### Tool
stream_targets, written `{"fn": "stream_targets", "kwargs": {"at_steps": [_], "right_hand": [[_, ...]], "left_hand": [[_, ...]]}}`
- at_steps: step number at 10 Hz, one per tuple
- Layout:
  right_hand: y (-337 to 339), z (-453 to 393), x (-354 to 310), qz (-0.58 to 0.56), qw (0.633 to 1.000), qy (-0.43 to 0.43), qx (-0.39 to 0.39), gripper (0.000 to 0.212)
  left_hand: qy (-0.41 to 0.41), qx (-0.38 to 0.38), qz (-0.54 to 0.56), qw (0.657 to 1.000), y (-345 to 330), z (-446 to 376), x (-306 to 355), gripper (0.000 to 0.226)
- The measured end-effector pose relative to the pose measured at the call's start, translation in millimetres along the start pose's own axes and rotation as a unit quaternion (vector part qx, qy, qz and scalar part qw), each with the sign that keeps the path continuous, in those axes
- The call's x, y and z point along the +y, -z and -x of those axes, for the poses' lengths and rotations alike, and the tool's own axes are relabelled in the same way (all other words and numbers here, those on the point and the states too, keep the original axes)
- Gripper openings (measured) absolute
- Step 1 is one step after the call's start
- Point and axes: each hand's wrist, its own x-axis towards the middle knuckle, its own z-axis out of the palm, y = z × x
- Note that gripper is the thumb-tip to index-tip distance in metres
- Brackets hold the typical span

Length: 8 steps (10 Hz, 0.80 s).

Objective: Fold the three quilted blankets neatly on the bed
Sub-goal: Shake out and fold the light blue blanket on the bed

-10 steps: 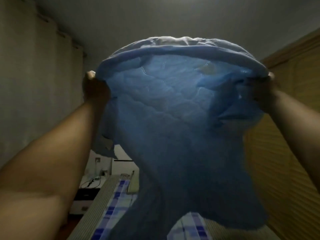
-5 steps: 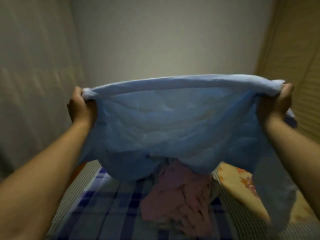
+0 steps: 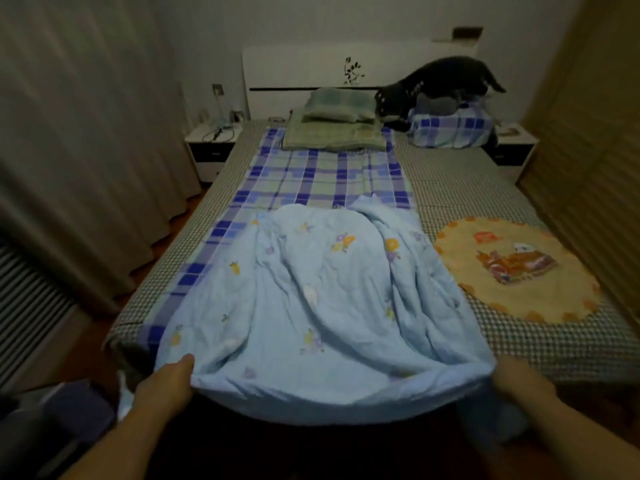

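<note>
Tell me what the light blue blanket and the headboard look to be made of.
Light blue blanket: soft padded fabric, probably quilted cotton or polyester; matte, puffy, creased, printed with small flowers. Headboard: a rigid white panel, likely painted or laminated board; smooth and flat, with a dark stripe and a leaf motif. The dim light leaves both guesses open.

The bed carries a plaid sheet, rumpled light-blue quilt, round yellow mat and pillows.
</note>
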Motion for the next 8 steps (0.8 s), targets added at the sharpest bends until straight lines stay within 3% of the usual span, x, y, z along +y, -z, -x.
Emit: {"fn": "stream_targets", "kwargs": {"at_steps": [1, 2, 3, 4, 5, 6, 7, 8], "right_hand": [[9.9, 23.8, -2.2, -0.219, 0.94, -0.011, 0.26, 0.02], [-23.5, 15.3, 9.8, -0.174, 0.96, 0.064, 0.208, 0.03], [-80.1, -23.7, 43.7, -0.005, 0.993, 0.081, -0.082, 0.037], [-112.1, -67.9, 63.0, 0.002, 0.985, 0.071, -0.156, 0.036], [-63.1, -29.0, 42.2, -0.082, 0.984, -0.071, -0.138, 0.055], [-26.0, -1.4, 26.6, -0.148, 0.983, -0.096, 0.046, 0.031], [-12.4, 8.8, 16.3, -0.198, 0.969, -0.076, 0.128, 0.021], [-21.7, -20.8, 21.9, -0.063, 0.992, -0.08, -0.076, 0.041]], "left_hand": [[0.067, 0.037, 0.036, 0.996, -19.4, 16.9, -2.1, 0.024], [0.138, -0.031, 0.072, 0.987, -30.1, 23.6, 3.5, 0.028], [0.157, -0.133, 0.045, 0.977, -71.0, -2.2, -21.9, 0.057], [0.209, -0.057, 0.041, 0.975, -54.9, 22.9, 4.4, 0.049], [0.293, -0.046, 0.076, 0.952, -40.9, 28.5, 26.6, 0.059], [0.349, -0.056, 0.271, 0.895, -39.8, 9.8, 37.0, 0.073], [0.344, -0.028, 0.559, 0.754, -41.5, 6.6, 58.5, 0.029], [0.315, 0.04, 0.618, 0.719, -39.2, -4.7, 65.0, 0.036]]}}
